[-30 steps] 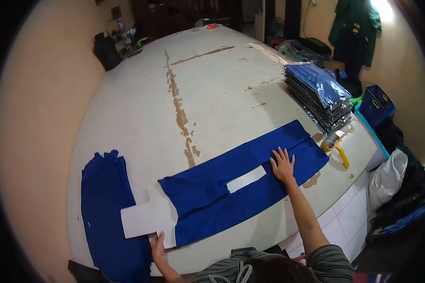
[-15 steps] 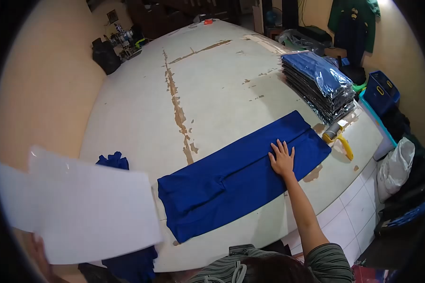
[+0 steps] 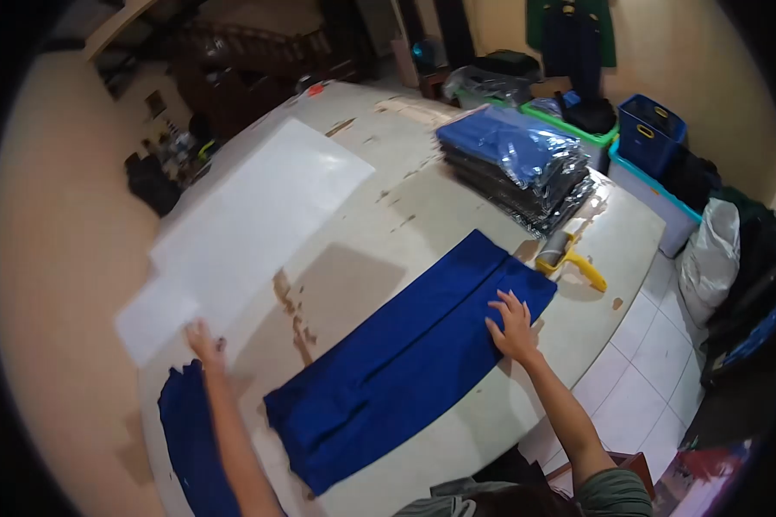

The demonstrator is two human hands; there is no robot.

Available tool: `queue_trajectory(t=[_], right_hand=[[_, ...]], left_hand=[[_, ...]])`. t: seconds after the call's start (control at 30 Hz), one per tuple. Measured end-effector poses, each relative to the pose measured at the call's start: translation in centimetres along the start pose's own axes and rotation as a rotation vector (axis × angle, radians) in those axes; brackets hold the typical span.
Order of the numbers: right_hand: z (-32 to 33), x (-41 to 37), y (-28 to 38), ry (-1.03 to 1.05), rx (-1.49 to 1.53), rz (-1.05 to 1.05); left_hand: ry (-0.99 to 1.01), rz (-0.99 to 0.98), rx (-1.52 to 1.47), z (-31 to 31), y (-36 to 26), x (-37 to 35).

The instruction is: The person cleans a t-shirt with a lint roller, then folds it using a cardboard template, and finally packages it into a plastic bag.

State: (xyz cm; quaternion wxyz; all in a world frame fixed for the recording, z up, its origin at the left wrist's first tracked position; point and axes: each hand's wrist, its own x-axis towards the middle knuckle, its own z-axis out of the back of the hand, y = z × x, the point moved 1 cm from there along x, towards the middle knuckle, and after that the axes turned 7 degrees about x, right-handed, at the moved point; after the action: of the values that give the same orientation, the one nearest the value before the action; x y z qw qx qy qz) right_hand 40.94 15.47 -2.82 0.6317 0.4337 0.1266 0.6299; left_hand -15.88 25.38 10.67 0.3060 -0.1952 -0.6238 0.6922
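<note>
A large white stepped sheet point(image 3: 250, 207) is in my left hand point(image 3: 203, 341), gripped near its lower edge over the table's left side. Flat on the table in front of me lies a folded dark blue garment point(image 3: 405, 362), long and narrow. My right hand point(image 3: 515, 327) rests on the garment's right part with its fingers spread. Beside my left forearm is another dark blue cloth piece point(image 3: 185, 426), crumpled at its top. A lint roller point(image 3: 585, 270) with a yellow handle and grey roll lies just past the garment's far right end.
A stack of plastic-wrapped folded garments point(image 3: 517, 159) stands at the table's far right. The pale table point(image 3: 422, 194) has peeling brown patches. Right of it are storage bins point(image 3: 651, 129) and a white sack point(image 3: 711, 250) near the tiled floor. A wall point(image 3: 69, 258) runs along the left.
My left hand has swung the white sheet from the near left up and away across the table, uncovering more of the left cloth. My right hand stays on the garment. The view has shifted.
</note>
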Motion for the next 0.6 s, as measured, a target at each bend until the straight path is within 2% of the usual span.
queue_trajectory(t=[0.07,0.1,0.13,0.2,0.27,0.3,0.37,0.4,0.47,0.5,0.53,0.57,0.6], right_hand=[[2.8,-0.1,-1.0,-0.04,0.006,-0.033],[4.0,-0.3,-1.7,-0.05,0.023,-0.053],[5.1,-0.5,-2.9,-0.058,0.017,-0.068],[6.7,-0.9,-5.8,-0.081,0.1,-0.11],[7.7,-1.2,-8.1,-0.142,0.292,-0.322],[8.1,-1.4,-8.9,-0.146,0.286,-0.33],[9.1,-1.4,-10.7,-0.094,0.477,-0.53],[9.9,-0.8,-11.0,-0.076,0.47,-0.539],[10.6,0.8,-10.8,-0.041,0.756,-0.837],[10.6,1.5,-10.9,-0.021,0.901,-0.996],[10.6,2.2,-11.3,0.01,0.901,-1.014],[10.5,3.0,-11.7,0.05,0.844,-1.049],[10.1,3.6,-11.8,0.091,0.792,-1.083]], left_hand=[[0.091,0.089,-0.017,-9.4,3.3,-3.7],[0.115,0.054,0.016,-13.4,6.7,-3.7],[0.135,0.018,0.052,-16.5,9.4,-3.9],[0.195,-0.011,0.125,-21.0,11.1,-6.0],[0.252,-0.04,0.182,-25.2,12.9,-5.6],[0.212,-0.203,0.322,-26.4,14.9,-3.6],[0.118,-0.515,0.608,-28.2,18.3,-1.5],[0.119,-0.498,0.62,-29.0,17.9,-2.1],[-0.035,0.019,1.227,-30.5,14.1,-3.0],[-0.212,-0.117,1.12,-32.0,12.9,-4.4],[-0.388,-0.252,1.008,-33.7,12.2,-6.8],[-0.204,-0.542,0.876,-35.7,12.6,-8.7],[0.057,-0.803,0.83,-37.8,10.1,-13.5]])
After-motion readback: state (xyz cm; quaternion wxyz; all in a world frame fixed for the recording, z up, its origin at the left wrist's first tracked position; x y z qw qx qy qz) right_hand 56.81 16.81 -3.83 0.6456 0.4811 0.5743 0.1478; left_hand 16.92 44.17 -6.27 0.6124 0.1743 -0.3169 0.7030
